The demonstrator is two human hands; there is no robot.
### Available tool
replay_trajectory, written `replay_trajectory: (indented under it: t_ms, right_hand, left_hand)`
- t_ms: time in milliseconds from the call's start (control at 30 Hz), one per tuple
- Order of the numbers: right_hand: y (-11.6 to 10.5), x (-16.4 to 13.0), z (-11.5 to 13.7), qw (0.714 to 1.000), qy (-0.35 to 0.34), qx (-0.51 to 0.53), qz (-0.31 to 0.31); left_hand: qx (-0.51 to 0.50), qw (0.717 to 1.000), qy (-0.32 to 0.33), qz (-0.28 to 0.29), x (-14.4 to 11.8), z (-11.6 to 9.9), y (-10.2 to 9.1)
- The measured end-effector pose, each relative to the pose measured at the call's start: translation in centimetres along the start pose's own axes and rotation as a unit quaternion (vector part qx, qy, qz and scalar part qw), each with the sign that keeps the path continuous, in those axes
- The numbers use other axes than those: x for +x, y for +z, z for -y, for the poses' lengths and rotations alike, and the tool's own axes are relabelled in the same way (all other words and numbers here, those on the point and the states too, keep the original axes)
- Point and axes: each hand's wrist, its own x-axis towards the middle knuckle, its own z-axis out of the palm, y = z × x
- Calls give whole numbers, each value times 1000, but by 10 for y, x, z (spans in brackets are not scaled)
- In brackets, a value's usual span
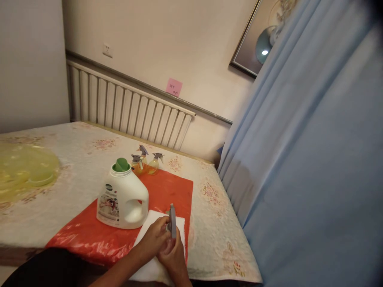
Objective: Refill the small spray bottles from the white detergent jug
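Note:
Both hands meet over a white folded cloth (pixel 149 268) at the near edge of the table. My left hand (pixel 154 238) and my right hand (pixel 172 257) together grip a small spray bottle with a grey trigger head (pixel 172 221); the bottle's body is hidden by the fingers. Just to the left stands a white detergent jug (pixel 121 199) with a green cap, on a red plastic sheet (pixel 89 235). Three small spray bottles (pixel 146 162) with yellow liquid stand at the sheet's far edge.
The table carries a floral quilted cover (pixel 215 223). A yellow translucent basin (pixel 25 171) lies at the far left. A white radiator (pixel 125 109) runs along the wall behind. A blue curtain (pixel 305 159) hangs close on the right.

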Motion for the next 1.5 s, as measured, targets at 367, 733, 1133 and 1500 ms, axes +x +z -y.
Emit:
replay_trajectory:
  t_ms: [367, 733, 1133, 1500]
  right_hand:
    - [-4, 1, 7, 1000, 24, 5, -3]
    - [-5, 1, 8, 1000, 7, 24, 8]
    - [-2, -2, -1, 1000, 13, 23, 5]
    - [-4, 0, 8, 999, 36, 25, 13]
  left_hand:
    - [2, 999, 28, 20, -1, 0, -2]
    - [3, 1000, -2, 7, 2, 1, 0]
    - [13, 999, -39, -10, 6, -4, 2]
    - [43, 999, 2, 20, 6, -5, -3]
